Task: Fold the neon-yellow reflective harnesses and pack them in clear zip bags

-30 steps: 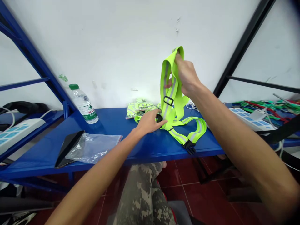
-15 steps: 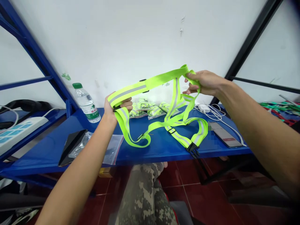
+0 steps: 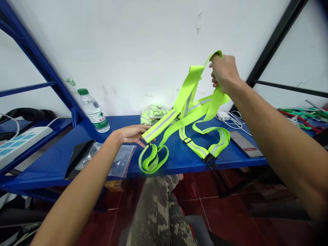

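A neon yellow-green reflective vest (image 3: 186, 121), made of elastic straps with grey stripes, hangs partly raised above the blue table. My right hand (image 3: 224, 70) is closed around its upper strap, high in front of the wall. My left hand (image 3: 133, 133) has its fingers stretched out beside the vest's lower left part, fingertips partly hidden behind a strap; whether they touch it I cannot tell. Below them a loop of strap rests by the table's front edge. On the right, a waist strap with a black buckle (image 3: 210, 160) lies on the table.
Several bagged reflective vests (image 3: 151, 114) lie at the back of the blue table (image 3: 123, 120). A water bottle (image 3: 94, 111), clear zip bag (image 3: 124, 159), black flat case (image 3: 78, 157) and power strip (image 3: 23, 138) are left. A phone (image 3: 246, 145) and charger (image 3: 223, 116) sit right.
My right hand has risen and drawn the vest up and right. My left hand has loosened its hold and moved lower; the left strap end has dropped toward the table.
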`<state>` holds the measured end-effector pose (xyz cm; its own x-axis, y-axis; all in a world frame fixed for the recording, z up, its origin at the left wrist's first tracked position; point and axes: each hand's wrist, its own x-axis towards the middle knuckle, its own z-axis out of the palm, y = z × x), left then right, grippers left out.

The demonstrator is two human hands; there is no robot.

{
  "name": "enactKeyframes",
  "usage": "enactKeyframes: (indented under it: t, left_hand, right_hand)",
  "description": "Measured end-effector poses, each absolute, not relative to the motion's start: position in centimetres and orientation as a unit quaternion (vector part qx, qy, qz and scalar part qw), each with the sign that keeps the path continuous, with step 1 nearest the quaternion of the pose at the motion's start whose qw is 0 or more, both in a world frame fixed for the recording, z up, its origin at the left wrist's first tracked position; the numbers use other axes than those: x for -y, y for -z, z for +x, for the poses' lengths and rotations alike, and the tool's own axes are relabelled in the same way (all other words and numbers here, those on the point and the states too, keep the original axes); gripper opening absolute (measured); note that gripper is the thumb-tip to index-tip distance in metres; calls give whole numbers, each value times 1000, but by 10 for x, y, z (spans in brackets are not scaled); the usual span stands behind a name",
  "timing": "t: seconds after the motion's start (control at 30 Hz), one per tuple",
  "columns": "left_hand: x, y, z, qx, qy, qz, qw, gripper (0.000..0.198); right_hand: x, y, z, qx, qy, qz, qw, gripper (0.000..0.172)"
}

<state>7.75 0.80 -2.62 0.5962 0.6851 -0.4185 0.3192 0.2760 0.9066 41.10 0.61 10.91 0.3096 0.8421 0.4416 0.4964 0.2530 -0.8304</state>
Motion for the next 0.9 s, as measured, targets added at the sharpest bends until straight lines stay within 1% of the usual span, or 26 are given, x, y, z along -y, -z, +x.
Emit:
enactKeyframes:
  t: [0.07,0.13,0.2,0.27,0.3,0.37,0.43,0.5,0.57,0.6,0.67,0.73,0.8,0.9]
  left_hand:
    - [-11,27,88,-472,-171,621,602,37]
    - [-12,28,99,-506,-217,653,521,33]
    - [-9,29,109,-506,-227,703,446,40]
    - [-4,31,117,-477,-189,782,355,44]
    - [-1,32,121,-457,-163,821,302,43]
    - [5,34,126,-421,-120,877,199,37]
    - [9,33,128,-405,-101,898,138,30]
    - [10,29,126,-403,-99,896,155,23]
    - [7,24,120,-410,-129,872,235,19]
    - [5,22,116,-417,-163,848,284,20]
    - [-2,19,109,-435,-264,777,371,22]
    - [-9,19,103,-447,-381,692,419,21]
    - [-15,18,99,-443,-484,617,435,19]
    - [-20,13,93,-419,-589,531,442,18]
  right_hand:
    - [-3,-113,400,542,-159,-637,525,24]
    - [-2,-111,391,550,-177,-650,494,24]
    - [-5,-105,385,559,-186,-653,475,21]
    - [-10,-96,384,570,-196,-648,465,20]
    - [-14,-91,385,580,-199,-643,459,19]
    - [-21,-82,390,601,-191,-637,442,17]
    - [-27,-73,396,614,-175,-646,420,14]
    - [-32,-64,404,615,-160,-658,404,14]
    - [-36,-54,411,612,-155,-668,393,16]
    - [-37,-50,415,609,-157,-677,383,17]
    - [-38,-41,420,599,-161,-700,354,19]
    - [-38,-32,424,588,-161,-723,323,20]
    - [-37,-25,428,584,-151,-742,293,22]
    - [-38,-15,437,585,-121,-766,237,27]
